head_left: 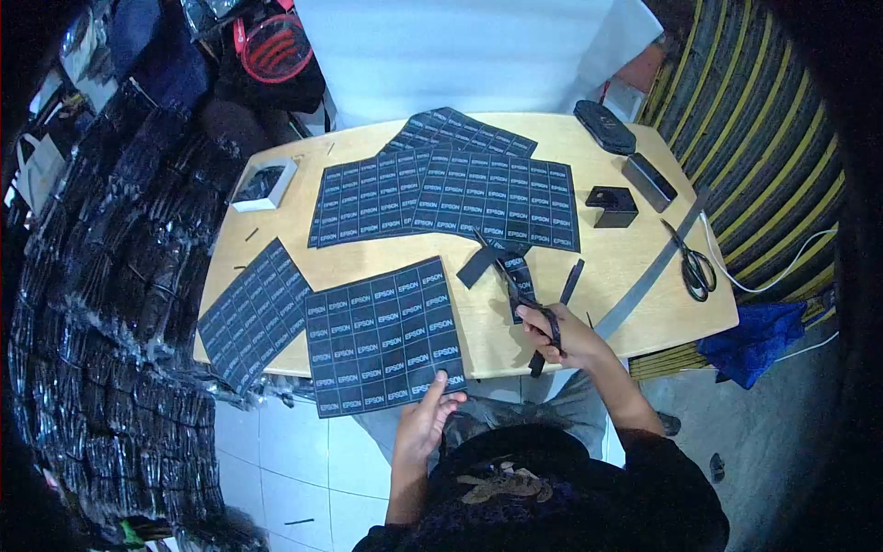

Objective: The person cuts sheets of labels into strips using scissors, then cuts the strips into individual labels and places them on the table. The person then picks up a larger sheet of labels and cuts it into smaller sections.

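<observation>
table (612, 276) | overlapping sheets (497, 198): centre | box (273, 195): left of these | held sheet (382, 336): before them | resting scissors (686, 253): right

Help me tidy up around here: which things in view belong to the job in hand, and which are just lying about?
Likely part of the job:
Scissors in the right hand
Printed sheet in the left hand
Other printed sheets

Apparently just lying about:
Second pair of scissors
Black case
White box
Blue cloth
</observation>
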Tool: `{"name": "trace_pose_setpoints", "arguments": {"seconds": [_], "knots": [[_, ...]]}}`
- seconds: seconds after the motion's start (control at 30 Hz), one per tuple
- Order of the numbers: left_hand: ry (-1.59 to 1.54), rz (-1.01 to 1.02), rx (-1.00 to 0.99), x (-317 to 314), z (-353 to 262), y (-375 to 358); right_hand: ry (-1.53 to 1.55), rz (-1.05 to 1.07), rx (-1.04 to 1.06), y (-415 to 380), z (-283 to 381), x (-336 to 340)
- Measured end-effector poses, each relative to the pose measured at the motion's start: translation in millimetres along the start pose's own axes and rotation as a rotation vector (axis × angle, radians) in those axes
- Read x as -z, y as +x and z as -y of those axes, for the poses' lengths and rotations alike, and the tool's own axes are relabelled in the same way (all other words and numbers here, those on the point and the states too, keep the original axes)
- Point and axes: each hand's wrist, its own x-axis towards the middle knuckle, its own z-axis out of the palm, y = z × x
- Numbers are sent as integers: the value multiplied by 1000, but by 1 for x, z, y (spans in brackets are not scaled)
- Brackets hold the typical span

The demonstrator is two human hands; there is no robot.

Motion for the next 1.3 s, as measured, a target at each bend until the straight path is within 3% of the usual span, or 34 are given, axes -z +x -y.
{"name": "trace_pose_setpoints", "arguments": {"seconds": [0.13, 0.2, 0.4, 0.47, 0.53, 0.63, 0.7, 0.77, 0.93, 1.0, 1.07, 1.1, 1.23, 1.3], "knots": [[189, 12, -47, -6, -5, 6, 164, 78, -30, -10, -3, 4], [315, -41, 95, -11, -14, 10, 309, 143, -115, -13, -8, 9], [285, 245, 26, -1, -9, 6, 401, 221, -107, -18, -17, 17], [180, 488, 205, 6, -7, -3, 410, 214, -86, -17, -18, 20], [365, 653, 265, 24, 0, -9, 413, 196, -75, -20, -17, 21], [588, 564, 308, 13, -5, -30, 416, 170, -67, -24, -14, 21], [854, 443, -175, -12, -9, -31, 420, 179, -70, -23, -15, 23], [1111, 358, -523, -40, -26, -21, 428, 173, -76, -23, -18, 23], [1499, 326, -1115, -94, -53, 63, 394, 171, -51, -25, -24, 22], [1517, 337, -1188, -101, -55, 88, 412, 187, -35, -27, -28, 23], [1713, 303, -1104, -104, -54, 108, 359, 152, -33, -32, -26, 22], [1704, 265, -1186, -106, -52, 111, 341, 132, -53, -34, -26, 22], [1737, 198, -1207, -106, -58, 113, 210, 103, -7, -45, -33, 23], [1574, 183, -1083, -109, -70, 107, 85, 88, 4, -59, -30, 22]]}}
